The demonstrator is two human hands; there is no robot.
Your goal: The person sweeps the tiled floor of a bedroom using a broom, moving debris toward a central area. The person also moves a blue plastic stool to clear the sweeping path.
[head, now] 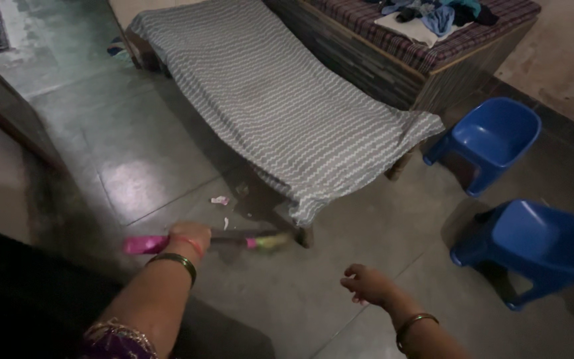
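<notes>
Sweeping item: broom (pixel 234 239), pink-handled, lying low across lower centre of frame, bristle end at the foot of the cot (pixel 280 106). Left hand (pixel 191 238), grip clenched round the mid-handle. Right hand (pixel 365 283), loosely curled, holding nothing, lower right of centre. Paper scraps (pixel 220 200) on floor (pixel 147 153) nearby. Two blue plastic chairs (pixel 493 136) at right. Handling, judged: light, stiff handle, soft bristles; best held at the handle.

Your left forearm (pixel 161 292) wears a dark green-gold metal bangle (pixel 175 262) plus purple gold-embroidered sleeve (pixel 111 339); right wrist carries a thin gold-green bangle (pixel 414 326).
</notes>
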